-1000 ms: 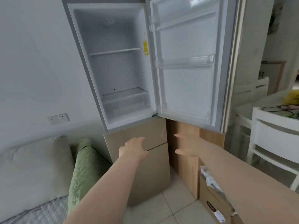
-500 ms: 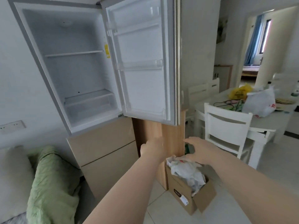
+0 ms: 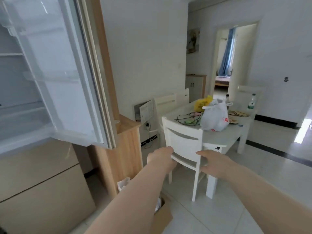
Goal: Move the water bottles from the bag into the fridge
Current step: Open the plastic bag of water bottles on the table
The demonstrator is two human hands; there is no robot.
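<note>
"Both hands are loose and hold nothing. Left hand [image 3: 160, 157] and right hand [image 3: 214, 163] reach out in front of me."

"What changed just now?"

"A moment ago I faced the open fridge [image 3: 50, 81]. Now I have turned to the table [image 3: 219, 141]. I think I am going to get the bottles."

"Where are they?"

"The white bag [image 3: 215, 118] sits on the table, past the chair [image 3: 183, 137], well apart from my hands. I cannot see bottles inside it."

Glossy white plastic fridge door [image 3: 55, 68], matt wood cabinet [image 3: 121, 154], crinkly plastic bag [image 3: 214, 117], cardboard box [image 3: 163, 217].
</note>
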